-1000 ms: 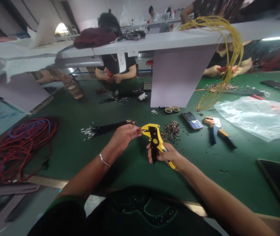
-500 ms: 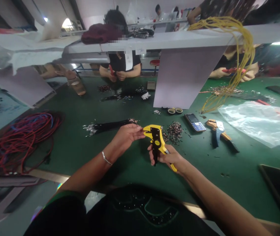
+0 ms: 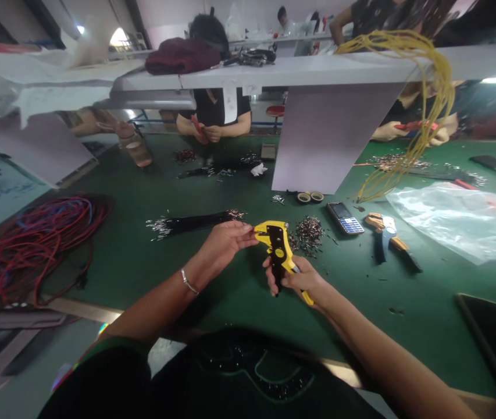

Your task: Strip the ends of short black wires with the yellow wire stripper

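My right hand (image 3: 293,276) is wrapped around the handles of a yellow and black wire stripper (image 3: 277,238), whose jaws point left. Right at those jaws, the fingertips of my left hand (image 3: 230,235) are pinched together on a thin wire, mostly hidden by the fingers. Behind my left hand lies a bundle of black wires (image 3: 191,222) with bare, shiny ends on the left and coppery ends on the right. A pile of small cut pieces (image 3: 309,234) sits just right of the stripper's head.
Tangled red and blue wires (image 3: 42,244) lie at left. To the right are a keypad phone (image 3: 346,219), a second stripping tool (image 3: 389,235), a plastic bag (image 3: 461,218) and a dark smartphone (image 3: 492,337). Yellow wires (image 3: 435,87) hang from the shelf (image 3: 309,70). Co-workers sit opposite.
Both hands and the wire stripper stay almost in place. The view has shifted very slightly; the co-worker opposite has moved their hands a little.
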